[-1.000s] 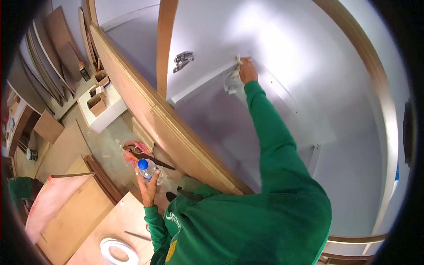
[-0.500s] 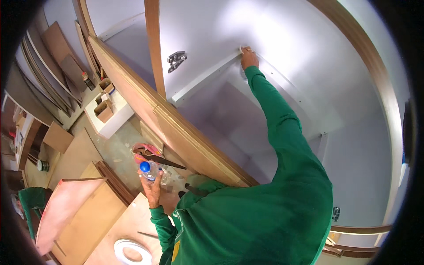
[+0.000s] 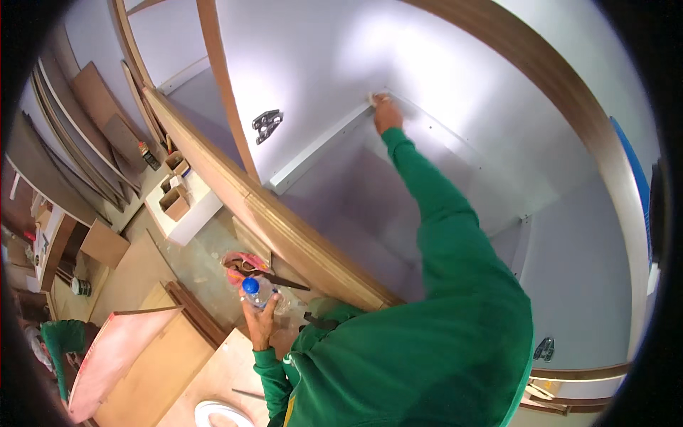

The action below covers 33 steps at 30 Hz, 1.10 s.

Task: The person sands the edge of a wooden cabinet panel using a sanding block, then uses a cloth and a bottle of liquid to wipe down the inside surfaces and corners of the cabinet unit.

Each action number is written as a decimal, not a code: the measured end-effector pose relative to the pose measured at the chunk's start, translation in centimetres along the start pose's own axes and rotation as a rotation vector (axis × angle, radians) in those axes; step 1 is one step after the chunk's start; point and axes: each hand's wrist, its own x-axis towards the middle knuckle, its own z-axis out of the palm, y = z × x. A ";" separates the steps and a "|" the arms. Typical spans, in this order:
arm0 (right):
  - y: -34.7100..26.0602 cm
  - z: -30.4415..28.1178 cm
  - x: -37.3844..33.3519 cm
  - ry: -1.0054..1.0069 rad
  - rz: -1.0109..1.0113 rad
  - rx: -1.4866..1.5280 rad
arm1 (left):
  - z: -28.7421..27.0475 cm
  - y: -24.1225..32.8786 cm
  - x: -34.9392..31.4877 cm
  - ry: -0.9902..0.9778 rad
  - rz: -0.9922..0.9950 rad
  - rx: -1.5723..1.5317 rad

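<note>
My right hand [image 3: 388, 114] reaches into a white-lined cabinet [image 3: 313, 85], its fingers closed around a small whitish wad [image 3: 373, 99] that looks like cloth or paper. The wad touches the back panel just above a white strip [image 3: 324, 148], near where this strip meets a second one at the corner. Low at the left, my left hand [image 3: 260, 324] grips a clear plastic bottle [image 3: 265, 292] with a blue cap, held upright outside the cabinet. A metal hinge [image 3: 267, 126] is fixed to the panel, left of my right hand.
A wooden cabinet edge [image 3: 284, 228] runs diagonally between my arms. Below it lie a dark-bladed saw [image 3: 288, 283] and a pink bag [image 3: 245, 263]. Cardboard boxes [image 3: 174, 206] sit on a white block. Curved panels [image 3: 75, 135] lean at the far left; a green-sleeved person [image 3: 67, 349] is lower left.
The view has shifted, so the cabinet and hinge appear lower and further left. My right hand stays near the strip corner with the wad; my left still holds the bottle.
</note>
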 end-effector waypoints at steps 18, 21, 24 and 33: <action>0.2 0.5 0.9 0.071 -0.038 0.352 | 0.1 1.3 -2.0 -0.014 -0.039 0.031; 7.8 0.7 5.7 0.358 0.280 0.185 | 0.7 1.6 -0.9 -0.066 -0.021 0.031; 5.8 1.0 8.5 0.092 0.453 0.278 | 0.5 0.7 -2.0 0.021 -0.016 0.037; 0.2 2.6 5.1 0.127 0.216 0.149 | 1.9 0.7 -2.7 0.002 -0.110 0.043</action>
